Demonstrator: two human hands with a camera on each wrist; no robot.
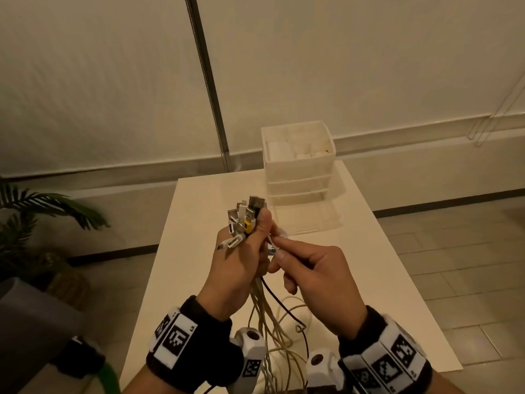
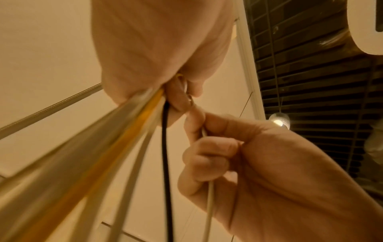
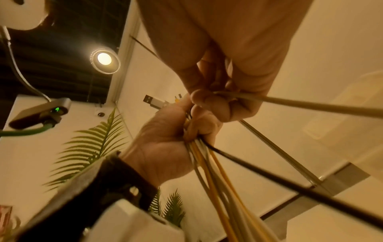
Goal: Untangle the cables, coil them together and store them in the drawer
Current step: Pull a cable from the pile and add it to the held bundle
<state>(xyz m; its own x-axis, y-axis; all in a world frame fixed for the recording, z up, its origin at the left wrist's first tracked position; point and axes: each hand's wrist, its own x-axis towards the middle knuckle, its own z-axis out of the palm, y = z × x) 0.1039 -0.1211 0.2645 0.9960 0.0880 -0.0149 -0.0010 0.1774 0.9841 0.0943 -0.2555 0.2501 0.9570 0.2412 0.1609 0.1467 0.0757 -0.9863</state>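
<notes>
Left hand: the left hand (image 1: 241, 261) is curled tight around a bunch of cables (image 1: 267, 317), up above the table (image 1: 199, 211).
Plugs: the plug ends (image 1: 244, 220) stick up out of the top of the left hand's fist.
Cables: the long parts hang down from the fist, and their loops lie on the table.
Right hand: the right hand (image 1: 315, 275) is just beside the left hand and pinches one thin white cable (image 2: 209, 204).
Drawer box: the white drawer box (image 1: 298, 163) stands at the far end of the table, well apart from both hands.
</notes>
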